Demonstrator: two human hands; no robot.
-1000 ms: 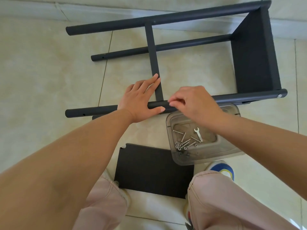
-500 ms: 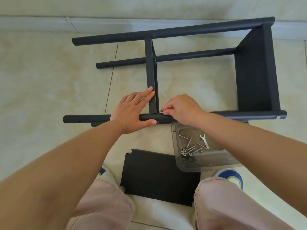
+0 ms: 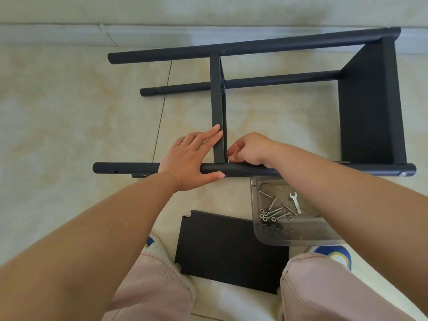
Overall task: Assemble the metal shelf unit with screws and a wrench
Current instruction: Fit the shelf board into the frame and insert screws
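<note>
Several screws (image 3: 275, 210) and a wrench (image 3: 295, 202) lie in the clear tub (image 3: 289, 237); left hand (image 3: 190, 163) flat on the frame (image 3: 254, 170).

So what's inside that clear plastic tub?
The tub holds loose screws, some nuts and a small wrench. The right forearm covers its far right side.

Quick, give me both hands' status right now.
Left hand: open, fingers straight, resting on the front pole and shelf panel.
Right hand: fingers curled at the joint; whether it pinches anything cannot be told.
</note>
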